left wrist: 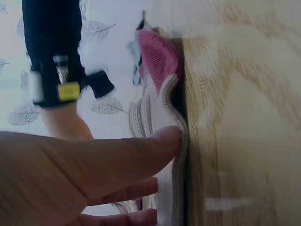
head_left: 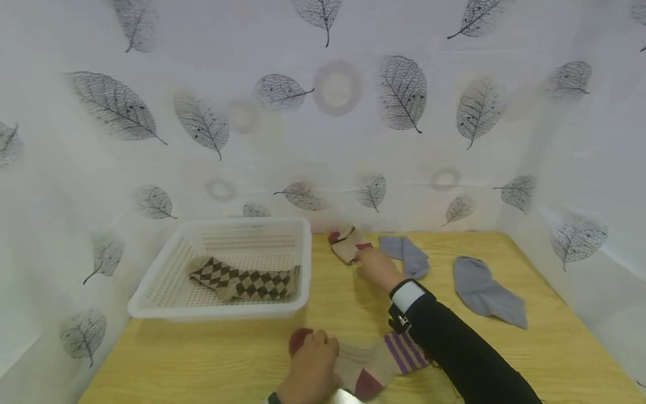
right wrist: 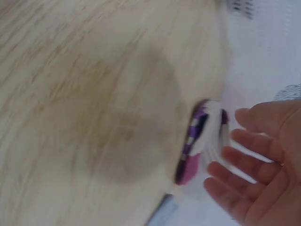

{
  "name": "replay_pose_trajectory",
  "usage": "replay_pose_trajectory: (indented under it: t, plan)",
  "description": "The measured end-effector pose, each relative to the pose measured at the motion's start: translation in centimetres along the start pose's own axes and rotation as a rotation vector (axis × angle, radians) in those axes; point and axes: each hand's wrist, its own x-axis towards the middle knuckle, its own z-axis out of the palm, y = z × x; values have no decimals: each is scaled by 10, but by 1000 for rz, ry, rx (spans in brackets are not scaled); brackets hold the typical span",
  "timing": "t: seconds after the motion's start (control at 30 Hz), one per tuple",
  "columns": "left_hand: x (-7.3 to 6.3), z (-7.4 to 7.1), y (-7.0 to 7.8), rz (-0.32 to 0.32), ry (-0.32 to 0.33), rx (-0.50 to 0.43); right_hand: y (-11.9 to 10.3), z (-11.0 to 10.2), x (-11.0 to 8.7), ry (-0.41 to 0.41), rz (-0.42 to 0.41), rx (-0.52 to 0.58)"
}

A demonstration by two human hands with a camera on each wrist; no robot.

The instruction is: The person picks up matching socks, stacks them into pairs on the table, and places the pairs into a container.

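Observation:
A beige sock [head_left: 373,359] with maroon toe and heel and purple stripes at the cuff lies flat at the table's front. My left hand [head_left: 313,367] rests on its toe end. In the left wrist view the thumb [left wrist: 162,141] touches the sock's edge, with the fingertips on the fabric below it. Farther back lies a matching beige sock [head_left: 347,247], bunched up. My right hand [head_left: 379,268] reaches to its near right side. The right wrist view shows that hand's fingers spread and loosely bent beside the sock [right wrist: 209,129], holding nothing.
A white perforated basket [head_left: 217,311] stands at the left, with a brown argyle sock [head_left: 252,280] inside. One folded grey sock [head_left: 407,255] lies behind my right hand, another grey sock [head_left: 487,292] farther right. A leaf-printed sheet [head_left: 333,140] encloses the wooden table [head_left: 202,353].

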Motion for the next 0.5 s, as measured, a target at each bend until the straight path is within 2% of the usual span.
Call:
replay_pose_trajectory:
  t: [0.1,0.27,0.5]
  plan:
    - [0,1,-1,0,-24,-1,0,14,9,-22,-31,30]
    - [0,1,-3,-12,-35,-25,-3,27,16,-75,-19,71]
    - [0,0,-2,0,-20,-30,-1,26,14,-83,-29,18]
